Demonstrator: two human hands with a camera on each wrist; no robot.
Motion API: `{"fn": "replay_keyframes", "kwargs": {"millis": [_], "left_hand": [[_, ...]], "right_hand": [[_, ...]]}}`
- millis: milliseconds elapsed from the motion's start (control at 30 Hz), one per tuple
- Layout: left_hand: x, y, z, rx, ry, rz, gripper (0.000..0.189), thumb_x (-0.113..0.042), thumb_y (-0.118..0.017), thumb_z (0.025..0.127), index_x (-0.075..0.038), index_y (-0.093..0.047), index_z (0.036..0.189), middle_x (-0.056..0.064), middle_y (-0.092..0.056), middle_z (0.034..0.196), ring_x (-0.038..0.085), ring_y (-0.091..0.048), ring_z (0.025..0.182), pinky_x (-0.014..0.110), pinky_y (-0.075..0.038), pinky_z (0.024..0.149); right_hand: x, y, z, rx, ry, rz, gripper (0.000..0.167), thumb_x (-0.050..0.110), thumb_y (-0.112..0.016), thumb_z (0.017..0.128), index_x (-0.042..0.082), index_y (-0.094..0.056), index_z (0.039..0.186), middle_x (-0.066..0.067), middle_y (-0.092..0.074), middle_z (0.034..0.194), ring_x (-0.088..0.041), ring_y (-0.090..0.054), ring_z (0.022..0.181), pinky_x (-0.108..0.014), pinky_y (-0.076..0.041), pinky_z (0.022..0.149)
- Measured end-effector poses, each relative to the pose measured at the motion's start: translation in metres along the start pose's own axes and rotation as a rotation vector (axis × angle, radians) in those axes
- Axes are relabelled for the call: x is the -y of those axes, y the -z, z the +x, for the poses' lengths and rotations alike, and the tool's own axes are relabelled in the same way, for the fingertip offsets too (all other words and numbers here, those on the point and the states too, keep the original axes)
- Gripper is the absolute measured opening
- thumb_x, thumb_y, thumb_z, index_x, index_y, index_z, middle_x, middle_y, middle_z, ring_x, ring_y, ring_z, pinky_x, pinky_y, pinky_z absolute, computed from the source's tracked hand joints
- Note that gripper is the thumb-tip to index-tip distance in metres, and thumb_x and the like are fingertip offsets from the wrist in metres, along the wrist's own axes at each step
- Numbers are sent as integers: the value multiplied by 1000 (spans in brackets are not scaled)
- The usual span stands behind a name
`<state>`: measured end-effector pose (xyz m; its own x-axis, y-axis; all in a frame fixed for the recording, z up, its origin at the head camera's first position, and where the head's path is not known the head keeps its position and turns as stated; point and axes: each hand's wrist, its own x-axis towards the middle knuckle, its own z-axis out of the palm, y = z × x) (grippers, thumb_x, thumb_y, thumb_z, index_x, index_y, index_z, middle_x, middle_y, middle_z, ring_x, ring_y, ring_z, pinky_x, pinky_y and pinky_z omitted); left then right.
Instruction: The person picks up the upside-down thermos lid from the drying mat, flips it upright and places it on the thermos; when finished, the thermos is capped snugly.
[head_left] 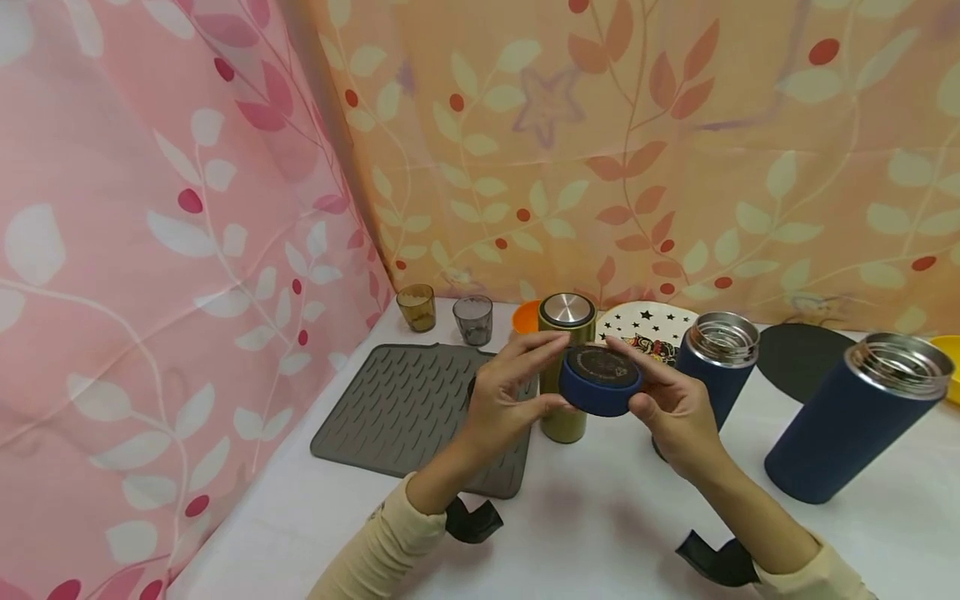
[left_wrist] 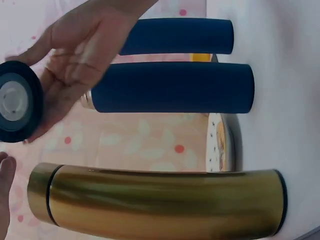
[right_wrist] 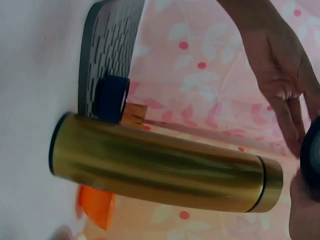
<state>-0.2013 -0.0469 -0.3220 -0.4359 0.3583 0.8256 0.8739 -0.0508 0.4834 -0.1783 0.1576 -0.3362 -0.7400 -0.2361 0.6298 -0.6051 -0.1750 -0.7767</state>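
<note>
A round blue bottle lid (head_left: 600,402) is held up between both hands, its dark printed top tilted toward the head camera. My left hand (head_left: 504,390) grips the lid's left side with fingertips and thumb. From the right, my right hand (head_left: 681,417) pinches it between fingers and thumb. The left wrist view shows the lid's underside (left_wrist: 14,100), with a pale round centre. Just behind the hands stands a gold thermos (head_left: 564,427) with its cap on. Two dark blue bottles, a nearer one (head_left: 843,437) and another (head_left: 716,375), stand lidless at the right, steel necks exposed.
A grey ridged mat (head_left: 412,408) lies at the left, bearing another blue lid (right_wrist: 113,99). At the back are an amber glass (head_left: 417,310), a grey glass (head_left: 474,321), an orange bowl (head_left: 525,317), a star-patterned plate (head_left: 645,315) and a black round mat (head_left: 798,358). Patterned curtains enclose the table.
</note>
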Motion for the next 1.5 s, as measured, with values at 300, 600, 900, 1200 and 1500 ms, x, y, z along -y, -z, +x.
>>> {"fn": "replay_keyframes", "kwargs": {"millis": [300,600,900,1200,1500], "left_hand": [[-3,-11,3,47,50,-122,70,-2,-73,70,13,-41,130,27,-48,127,30,-50,120,36,-43,98],[-2,-16,7,29,51,-50,69,6,-76,64,11,-46,126,23,-51,124,26,-53,117,33,-44,98],[-4,-44,16,-117,250,-133,61,-5,-71,73,1,-48,129,14,-53,126,18,-56,114,28,-45,97],[-12,-78,56,-79,310,-135,58,1,-70,75,3,-47,129,15,-52,127,12,-55,115,19,-43,96],[-5,-97,88,-41,425,-246,55,0,-70,77,4,-48,127,18,-54,126,12,-56,115,16,-45,92]], "right_hand": [[6,-3,-2,8,253,-143,69,-6,-69,71,-15,-37,132,-17,-47,137,-18,-47,125,-23,-40,97],[8,4,-4,-38,231,-322,71,-13,-70,69,-9,-40,134,-13,-47,138,-13,-43,128,-20,-37,99],[26,39,-10,-367,401,-450,61,6,-72,76,-17,-45,125,-26,-49,131,-30,-39,131,-27,-32,108],[13,79,-31,-383,30,-640,94,-18,-69,69,10,-23,146,-10,-29,150,-14,-27,138,-11,-28,105],[-23,91,-43,-290,-234,-603,83,-1,-67,80,20,-21,147,1,-39,144,8,-42,122,-2,-36,92]]}}
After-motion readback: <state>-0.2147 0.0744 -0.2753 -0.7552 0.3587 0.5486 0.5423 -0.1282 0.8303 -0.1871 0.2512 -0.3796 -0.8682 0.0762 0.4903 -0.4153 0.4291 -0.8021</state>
